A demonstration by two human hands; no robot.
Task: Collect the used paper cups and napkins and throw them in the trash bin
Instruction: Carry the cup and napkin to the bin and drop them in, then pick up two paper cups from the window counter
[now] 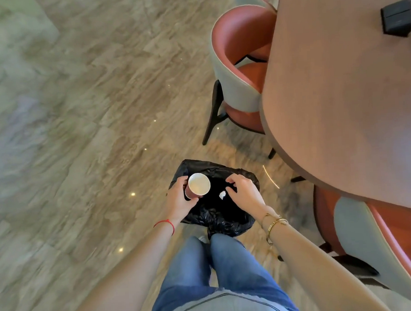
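Both forearms reach forward and down from the body, bare, over the black-lined trash bin (218,217). Left hand (180,200) at the bin's left edge, fingers and thumb curled round a paper cup (198,185), cup mouth up. Right hand (244,189) over the bin's right side, palm down, fingers loosely curled, holding nothing. Legs stand just behind the bin.

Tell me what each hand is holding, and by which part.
The left hand grips the paper cup around its side wall. The right hand hangs over the bin, fingers curled, holding nothing visible.
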